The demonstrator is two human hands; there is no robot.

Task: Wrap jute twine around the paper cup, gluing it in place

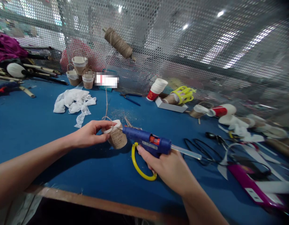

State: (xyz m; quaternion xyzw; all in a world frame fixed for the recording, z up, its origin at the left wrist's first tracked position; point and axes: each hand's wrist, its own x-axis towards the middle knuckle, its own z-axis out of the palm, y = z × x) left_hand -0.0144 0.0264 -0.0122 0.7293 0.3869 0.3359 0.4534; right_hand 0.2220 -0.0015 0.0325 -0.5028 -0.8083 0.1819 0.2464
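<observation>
My left hand [89, 134] pinches a small paper cup [116, 136] partly wrapped in jute twine, held tilted just above the blue table [29, 125]. My right hand [169, 167] grips a blue glue gun [146, 142] with a yellow trigger loop. The gun's nozzle touches the cup's twine-wrapped side. A clear glue stick [186, 152] sticks out of the gun's back end. A strand of twine [106, 103] runs from the cup up to a twine spool [118, 43] hanging on the mesh wall.
Three finished twine-wrapped cup baskets [80, 73] stand at the back left beside white lace scraps [72, 101]. Stacked paper cups [157, 89], a yellow holder [184, 94], black scissors [216, 137], a purple tool [252, 184] and loose cups crowd the right. The table's wooden edge [99, 203] runs near me.
</observation>
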